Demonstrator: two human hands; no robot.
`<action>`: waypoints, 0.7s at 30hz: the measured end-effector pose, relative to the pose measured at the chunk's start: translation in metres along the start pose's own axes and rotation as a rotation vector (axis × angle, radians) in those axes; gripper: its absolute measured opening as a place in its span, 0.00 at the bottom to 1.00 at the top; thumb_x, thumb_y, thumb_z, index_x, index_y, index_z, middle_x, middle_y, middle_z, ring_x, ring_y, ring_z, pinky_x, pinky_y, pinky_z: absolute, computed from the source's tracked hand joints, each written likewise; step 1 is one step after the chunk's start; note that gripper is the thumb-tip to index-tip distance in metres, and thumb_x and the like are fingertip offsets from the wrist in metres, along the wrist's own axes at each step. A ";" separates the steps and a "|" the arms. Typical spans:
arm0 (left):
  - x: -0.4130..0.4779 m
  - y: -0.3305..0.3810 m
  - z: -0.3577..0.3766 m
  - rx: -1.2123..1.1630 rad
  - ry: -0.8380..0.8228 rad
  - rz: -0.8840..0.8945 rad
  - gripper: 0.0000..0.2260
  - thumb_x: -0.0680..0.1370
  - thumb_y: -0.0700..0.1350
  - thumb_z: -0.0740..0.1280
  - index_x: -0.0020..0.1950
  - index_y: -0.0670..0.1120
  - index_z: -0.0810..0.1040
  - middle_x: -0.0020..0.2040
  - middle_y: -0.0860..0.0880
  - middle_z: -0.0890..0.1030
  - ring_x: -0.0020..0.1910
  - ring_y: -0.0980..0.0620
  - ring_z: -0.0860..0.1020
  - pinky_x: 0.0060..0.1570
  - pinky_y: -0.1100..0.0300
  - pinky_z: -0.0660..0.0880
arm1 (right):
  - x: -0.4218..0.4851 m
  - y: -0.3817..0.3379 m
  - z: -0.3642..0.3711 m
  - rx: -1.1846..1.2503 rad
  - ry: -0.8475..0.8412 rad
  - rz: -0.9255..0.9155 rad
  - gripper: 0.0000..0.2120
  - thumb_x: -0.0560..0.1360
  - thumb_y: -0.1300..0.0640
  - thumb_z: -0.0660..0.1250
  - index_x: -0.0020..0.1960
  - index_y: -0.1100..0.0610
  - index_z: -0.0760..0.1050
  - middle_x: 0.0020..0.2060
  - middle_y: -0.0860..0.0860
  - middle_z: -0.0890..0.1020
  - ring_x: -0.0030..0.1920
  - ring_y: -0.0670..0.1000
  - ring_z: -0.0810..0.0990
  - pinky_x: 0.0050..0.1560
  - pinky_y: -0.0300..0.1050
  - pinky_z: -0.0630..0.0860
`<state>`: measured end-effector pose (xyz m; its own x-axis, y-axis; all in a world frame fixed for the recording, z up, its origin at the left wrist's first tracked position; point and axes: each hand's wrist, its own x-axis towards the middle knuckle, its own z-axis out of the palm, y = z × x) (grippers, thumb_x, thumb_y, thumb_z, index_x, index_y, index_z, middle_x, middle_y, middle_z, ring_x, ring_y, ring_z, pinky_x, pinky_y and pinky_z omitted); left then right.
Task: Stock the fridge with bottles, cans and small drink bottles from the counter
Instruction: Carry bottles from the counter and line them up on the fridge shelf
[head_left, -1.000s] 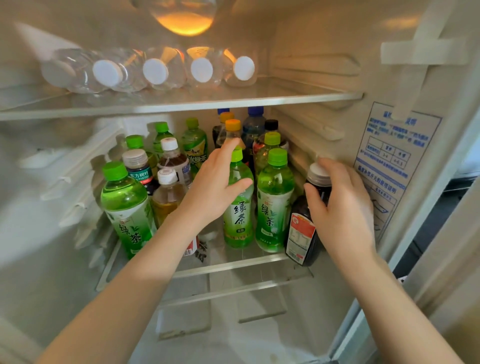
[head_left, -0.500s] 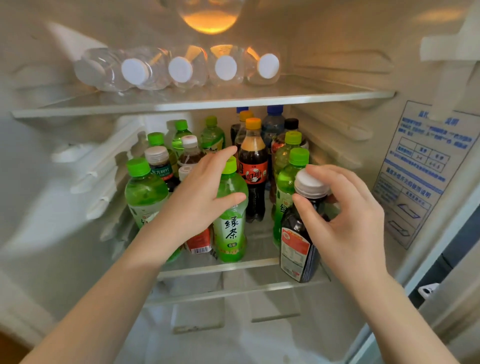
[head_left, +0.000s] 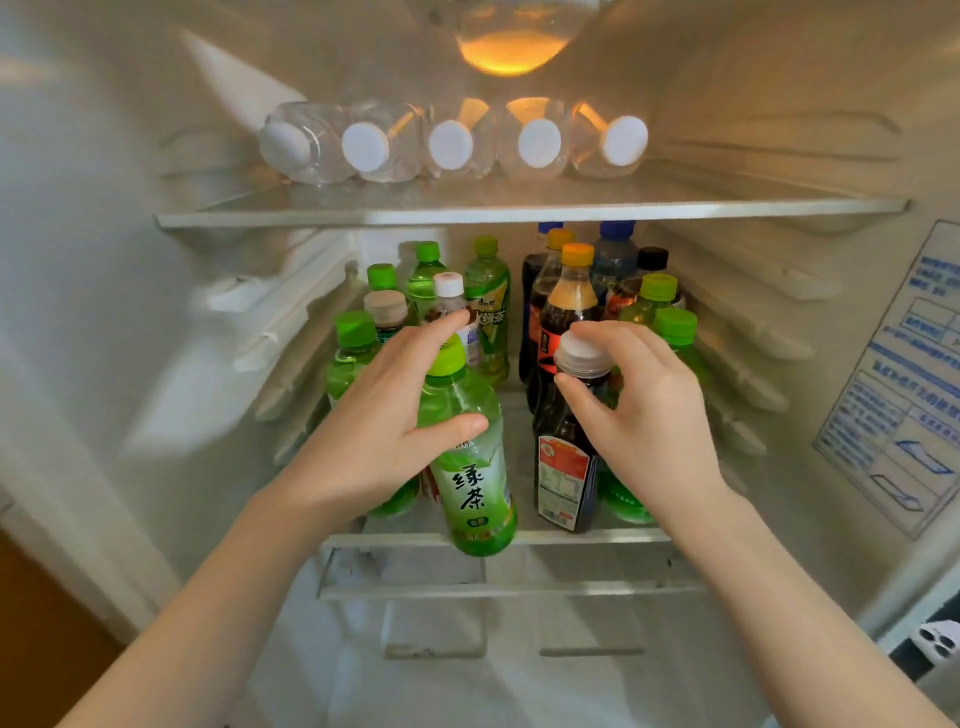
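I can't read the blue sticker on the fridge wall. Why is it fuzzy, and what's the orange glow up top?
Head view: the white paper sticker with blue print sits at the wide-angle edge, slanted and blurred, so unreadable; head view: the orange glow is the round ceiling lamp, glinting on the clear white-capped plastic bottles lying on the upper shelf.

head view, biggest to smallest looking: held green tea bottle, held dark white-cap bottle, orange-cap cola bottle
green tea bottle
dark white-cap bottle, only slightly smaller; both nearest the camera
orange-cap cola bottle, farther back, so true size unsure

Gap between green tea bottle (head_left: 472, 467) and dark bottle (head_left: 563, 483), packed bottles (head_left: 571, 296) behind
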<state>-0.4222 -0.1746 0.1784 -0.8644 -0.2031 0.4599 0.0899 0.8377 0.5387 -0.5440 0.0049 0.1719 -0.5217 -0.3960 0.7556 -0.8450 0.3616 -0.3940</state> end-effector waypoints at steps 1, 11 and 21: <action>0.000 -0.001 -0.002 -0.014 0.005 -0.007 0.35 0.73 0.53 0.71 0.72 0.67 0.54 0.69 0.66 0.62 0.69 0.67 0.62 0.68 0.58 0.64 | 0.002 0.001 0.002 -0.011 -0.008 -0.008 0.18 0.71 0.60 0.72 0.60 0.59 0.76 0.56 0.53 0.79 0.56 0.51 0.77 0.56 0.41 0.74; 0.012 -0.002 0.015 -0.100 0.013 -0.064 0.40 0.69 0.55 0.74 0.71 0.67 0.52 0.73 0.56 0.65 0.69 0.62 0.63 0.68 0.57 0.64 | 0.013 0.003 0.010 -0.158 -0.062 -0.017 0.19 0.72 0.60 0.70 0.62 0.59 0.75 0.61 0.54 0.77 0.61 0.56 0.75 0.58 0.46 0.73; -0.001 -0.010 0.032 -0.211 0.099 -0.021 0.37 0.65 0.60 0.72 0.69 0.70 0.56 0.61 0.76 0.65 0.67 0.70 0.65 0.63 0.67 0.64 | -0.004 0.010 -0.006 -0.046 0.297 -0.052 0.13 0.72 0.61 0.66 0.56 0.61 0.78 0.56 0.54 0.79 0.60 0.53 0.75 0.64 0.41 0.66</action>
<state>-0.4375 -0.1663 0.1504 -0.8157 -0.2765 0.5082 0.1827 0.7103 0.6798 -0.5495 0.0154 0.1679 -0.4149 -0.1534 0.8969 -0.8601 0.3876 -0.3316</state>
